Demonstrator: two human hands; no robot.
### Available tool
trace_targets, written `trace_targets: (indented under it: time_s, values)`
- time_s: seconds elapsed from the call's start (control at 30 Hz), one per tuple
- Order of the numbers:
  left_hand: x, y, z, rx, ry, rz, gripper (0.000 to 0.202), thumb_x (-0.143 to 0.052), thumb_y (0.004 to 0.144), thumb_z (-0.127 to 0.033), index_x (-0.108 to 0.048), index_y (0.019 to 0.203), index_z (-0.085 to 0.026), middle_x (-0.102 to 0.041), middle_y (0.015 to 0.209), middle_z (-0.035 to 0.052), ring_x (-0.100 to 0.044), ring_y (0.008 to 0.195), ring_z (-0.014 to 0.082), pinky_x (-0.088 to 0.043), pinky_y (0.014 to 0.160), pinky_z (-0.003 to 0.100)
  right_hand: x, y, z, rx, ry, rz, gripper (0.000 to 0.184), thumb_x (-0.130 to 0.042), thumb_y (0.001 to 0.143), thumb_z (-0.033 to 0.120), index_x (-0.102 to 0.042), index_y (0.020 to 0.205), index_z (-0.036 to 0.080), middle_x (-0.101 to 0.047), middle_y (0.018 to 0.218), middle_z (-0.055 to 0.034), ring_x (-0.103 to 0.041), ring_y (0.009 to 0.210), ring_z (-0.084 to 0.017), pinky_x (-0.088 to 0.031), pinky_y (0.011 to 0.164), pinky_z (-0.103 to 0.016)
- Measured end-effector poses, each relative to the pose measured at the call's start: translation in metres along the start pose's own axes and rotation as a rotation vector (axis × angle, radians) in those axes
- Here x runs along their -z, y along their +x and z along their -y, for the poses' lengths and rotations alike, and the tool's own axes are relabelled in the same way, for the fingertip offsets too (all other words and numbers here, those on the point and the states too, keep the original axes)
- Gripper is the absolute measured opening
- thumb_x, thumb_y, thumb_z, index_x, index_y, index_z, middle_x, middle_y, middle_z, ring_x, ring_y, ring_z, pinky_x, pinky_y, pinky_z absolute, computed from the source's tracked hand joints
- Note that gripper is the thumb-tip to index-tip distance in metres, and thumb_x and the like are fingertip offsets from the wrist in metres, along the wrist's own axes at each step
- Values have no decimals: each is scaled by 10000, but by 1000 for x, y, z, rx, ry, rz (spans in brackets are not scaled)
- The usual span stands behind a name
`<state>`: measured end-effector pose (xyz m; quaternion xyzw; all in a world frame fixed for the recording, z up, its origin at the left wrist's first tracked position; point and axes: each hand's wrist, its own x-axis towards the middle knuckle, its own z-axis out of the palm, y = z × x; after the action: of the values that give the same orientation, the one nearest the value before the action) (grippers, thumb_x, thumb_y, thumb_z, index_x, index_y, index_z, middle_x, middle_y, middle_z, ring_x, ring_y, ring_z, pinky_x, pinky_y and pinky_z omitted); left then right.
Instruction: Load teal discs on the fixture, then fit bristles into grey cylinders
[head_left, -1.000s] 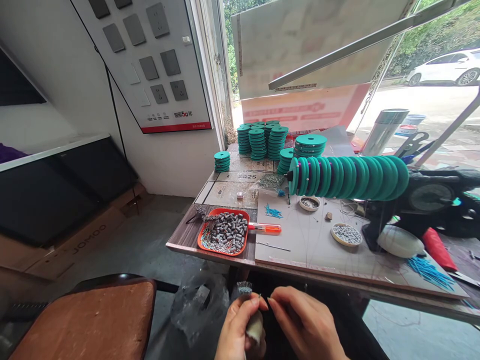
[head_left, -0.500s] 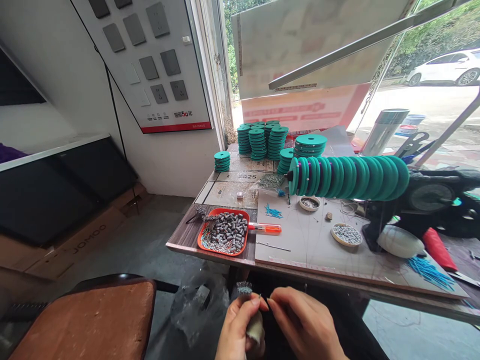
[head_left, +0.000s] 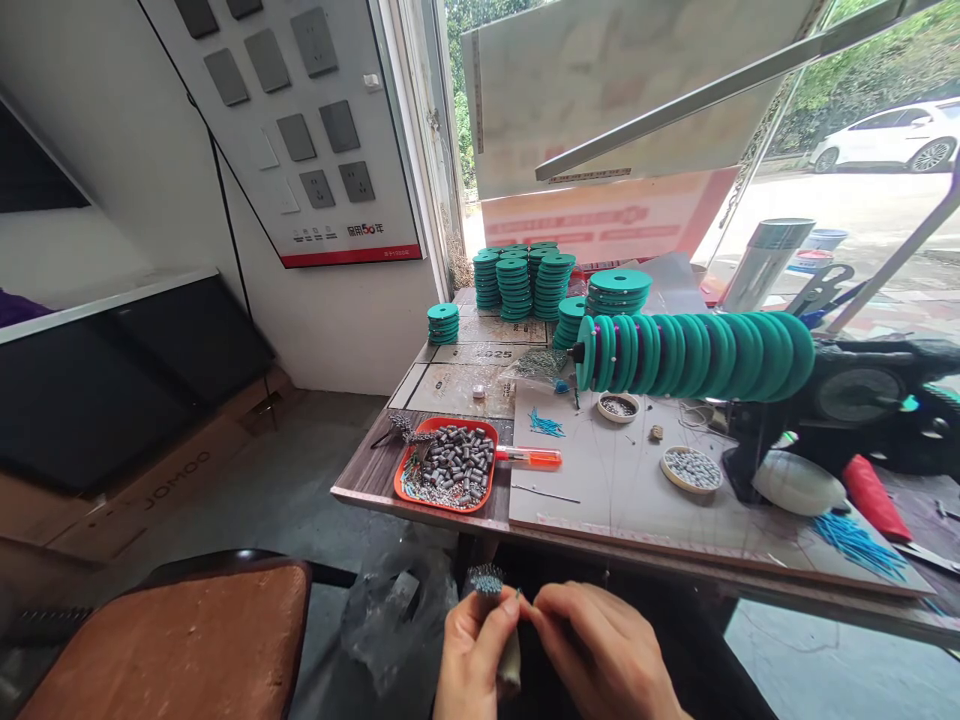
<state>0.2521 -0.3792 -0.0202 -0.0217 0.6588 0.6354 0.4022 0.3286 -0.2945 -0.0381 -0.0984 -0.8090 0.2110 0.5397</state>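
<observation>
Bundle [head_left: 487, 580], bristly and grey-blue on top, is standing in the left hand [head_left: 476, 645], just below the near edge of the table [head_left: 364, 480]; thumb and fingers are clamping it. Right hand [head_left: 600, 635] is drawing thumb and forefinger together close beside the left fingertips; cannot tell what it is pinching. Orange tray [head_left: 450, 508] of grey cylinders [head_left: 465, 455] is resting beyond, on the table.

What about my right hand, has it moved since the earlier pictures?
Yes: judged against the beige board, your right hand has shifted slightly left, closer to your left hand.
</observation>
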Motion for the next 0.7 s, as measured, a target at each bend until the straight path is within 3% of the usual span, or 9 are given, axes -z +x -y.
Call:
trace_targets:
  time_s: [0.33, 0.7]
  values:
    - [-2, -3, 3, 41, -2, -2, 474, -672, 477, -455, -545, 811, -144, -650, 838, 22, -550, 878, 105, -358, 824, 185, 8, 4, 2, -113, 30, 63, 128, -434, 813, 115, -516, 713, 112, -498, 619, 42, -411, 582, 81, -312, 589, -14]
    - [-3, -6, -1, 24, 3, -36, 494, -697, 459, -444, -565, 821, -134, -660, 814, 11, -543, 795, 70, -373, 757, 152, 4, -1, -1, -99, 28, 76, 178, -427, 825, 145, -533, 686, 105, -495, 608, 32, -429, 600, 78, -320, 606, -11]
